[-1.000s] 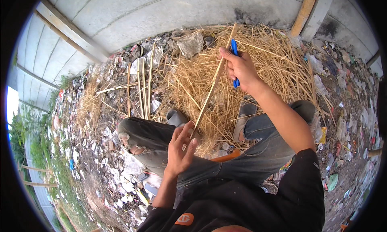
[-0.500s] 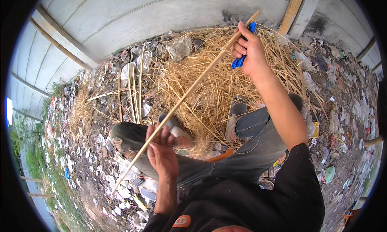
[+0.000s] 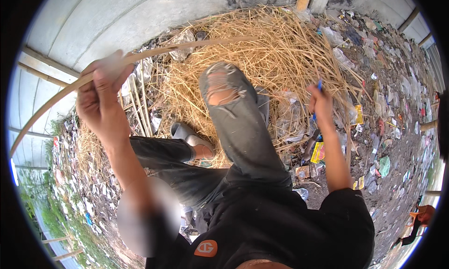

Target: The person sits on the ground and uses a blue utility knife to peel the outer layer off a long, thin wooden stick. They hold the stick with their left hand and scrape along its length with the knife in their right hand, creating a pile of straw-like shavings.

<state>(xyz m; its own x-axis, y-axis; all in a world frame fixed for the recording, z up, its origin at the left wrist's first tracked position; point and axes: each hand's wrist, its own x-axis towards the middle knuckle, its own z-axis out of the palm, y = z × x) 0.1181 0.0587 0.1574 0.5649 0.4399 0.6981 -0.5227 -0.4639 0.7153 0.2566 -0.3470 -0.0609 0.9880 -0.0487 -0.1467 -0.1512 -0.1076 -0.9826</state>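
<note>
My left hand [image 3: 105, 100] is raised on the left, its fingers closed around a long, thin bamboo stick [image 3: 187, 45]. One end of the stick reaches toward the lower left and the other passes over the straw heap; it looks bowed near the picture's rim. On the right, my right hand [image 3: 322, 105] is closed on a slim blue object [image 3: 319, 84] that pokes out above and below the fist. What kind of thing it is cannot be made out, as the fingers cover most of it. The two hands are far apart.
A heap of dry straw-like shavings [image 3: 276, 39] lies ahead, below a grey panel wall [image 3: 131, 16]. Several pale strips [image 3: 140, 105] rest left of it, near a stone [image 3: 182, 45]. Plastic litter [image 3: 384, 166] covers the ground. My right knee [image 3: 222, 89], in torn trousers, is raised.
My left hand has risen leftward and closed on the stick. The right hand has let go of the stick and dropped lower right, keeping the blue object. My right knee has come up.
</note>
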